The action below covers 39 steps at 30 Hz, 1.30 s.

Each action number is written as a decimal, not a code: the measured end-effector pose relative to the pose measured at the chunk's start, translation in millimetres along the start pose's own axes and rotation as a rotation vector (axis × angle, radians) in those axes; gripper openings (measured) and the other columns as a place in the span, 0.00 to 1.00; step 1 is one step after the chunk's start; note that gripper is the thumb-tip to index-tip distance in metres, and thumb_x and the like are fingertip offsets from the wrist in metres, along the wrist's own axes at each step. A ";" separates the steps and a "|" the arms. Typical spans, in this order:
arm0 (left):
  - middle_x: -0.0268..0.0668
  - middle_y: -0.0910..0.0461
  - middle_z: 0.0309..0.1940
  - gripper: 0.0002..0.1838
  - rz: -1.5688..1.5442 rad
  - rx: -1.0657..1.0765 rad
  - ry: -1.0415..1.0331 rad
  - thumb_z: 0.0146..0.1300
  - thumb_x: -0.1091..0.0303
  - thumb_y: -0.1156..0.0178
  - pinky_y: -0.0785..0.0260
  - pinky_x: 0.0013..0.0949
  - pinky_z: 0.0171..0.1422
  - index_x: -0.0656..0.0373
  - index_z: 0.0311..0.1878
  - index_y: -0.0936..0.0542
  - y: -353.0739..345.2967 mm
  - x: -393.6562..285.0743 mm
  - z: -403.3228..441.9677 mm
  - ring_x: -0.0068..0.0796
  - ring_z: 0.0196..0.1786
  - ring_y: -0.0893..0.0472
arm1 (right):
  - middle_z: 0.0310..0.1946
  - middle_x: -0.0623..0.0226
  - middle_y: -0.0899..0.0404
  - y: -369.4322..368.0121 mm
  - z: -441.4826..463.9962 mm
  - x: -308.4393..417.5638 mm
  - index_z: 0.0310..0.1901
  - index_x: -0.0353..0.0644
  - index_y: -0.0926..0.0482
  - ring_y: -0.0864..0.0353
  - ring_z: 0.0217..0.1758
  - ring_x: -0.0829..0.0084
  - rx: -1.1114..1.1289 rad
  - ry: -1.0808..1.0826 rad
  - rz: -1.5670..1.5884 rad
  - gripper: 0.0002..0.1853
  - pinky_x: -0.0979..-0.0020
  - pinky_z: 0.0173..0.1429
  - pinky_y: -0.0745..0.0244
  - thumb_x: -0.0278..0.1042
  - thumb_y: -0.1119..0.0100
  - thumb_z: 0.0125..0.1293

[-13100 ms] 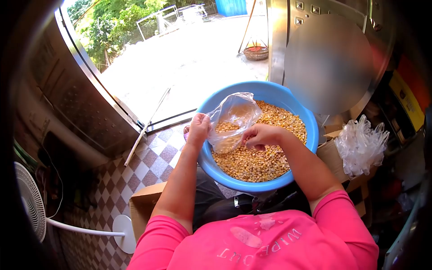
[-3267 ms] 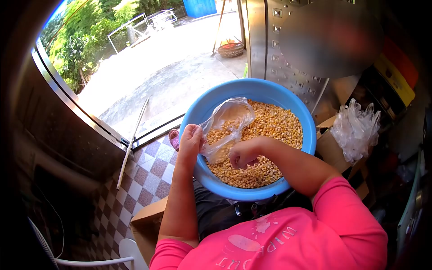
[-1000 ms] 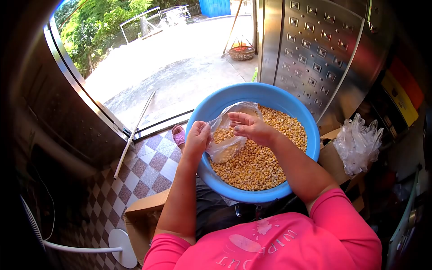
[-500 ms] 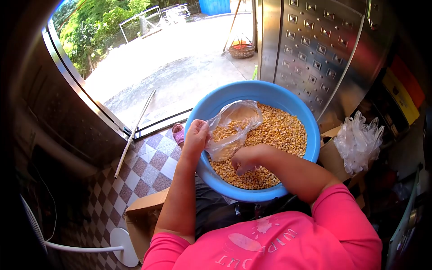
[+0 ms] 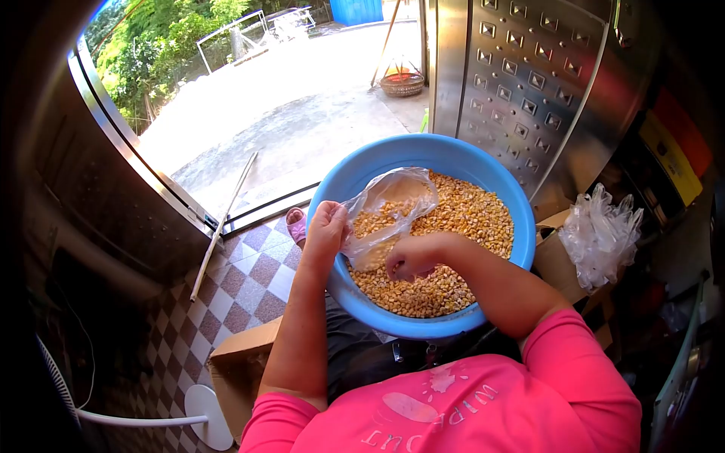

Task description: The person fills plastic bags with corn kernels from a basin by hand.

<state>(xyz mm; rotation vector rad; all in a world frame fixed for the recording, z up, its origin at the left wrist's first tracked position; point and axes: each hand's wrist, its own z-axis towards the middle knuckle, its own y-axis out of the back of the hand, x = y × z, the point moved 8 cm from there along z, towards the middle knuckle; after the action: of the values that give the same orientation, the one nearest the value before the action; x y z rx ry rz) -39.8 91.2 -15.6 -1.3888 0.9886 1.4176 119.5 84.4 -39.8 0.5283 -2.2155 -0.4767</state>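
A pale pole [image 5: 216, 240] runs across the threshold onto checkered floor tiles [image 5: 240, 275]; the studded metal door [image 5: 521, 106] stands open on the right; outside, a wicker basket [image 5: 402, 86] sits near the doorway, leafy trees [image 5: 174, 64] farther off; indoors, a round white stand base [image 5: 210, 417] rests beside an open cardboard box [image 5: 232, 385].

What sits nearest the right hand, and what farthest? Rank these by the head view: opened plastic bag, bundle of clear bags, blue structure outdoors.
1. Opened plastic bag: in the blue basin, just left of the right hand.
2. Bundle of clear bags: to the right, outside the basin.
3. Blue structure: outdoors, at the view's top edge.
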 end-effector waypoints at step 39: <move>0.27 0.33 0.20 0.07 -0.017 -0.032 -0.035 0.68 0.65 0.49 0.43 0.20 0.21 0.58 0.38 0.31 -0.4 -4.2 -0.8 0.13 0.18 0.36 | 0.30 0.59 0.21 -44.0 22.1 -8.9 0.48 0.40 0.24 0.20 0.27 0.67 0.121 -0.160 -0.229 0.19 0.67 0.31 0.22 0.36 0.40 0.54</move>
<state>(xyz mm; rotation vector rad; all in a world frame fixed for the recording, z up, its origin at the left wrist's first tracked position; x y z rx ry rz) -39.3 90.3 -11.5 -1.3882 0.9333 1.4456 117.2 55.5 -80.6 0.8399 -2.3583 -0.5209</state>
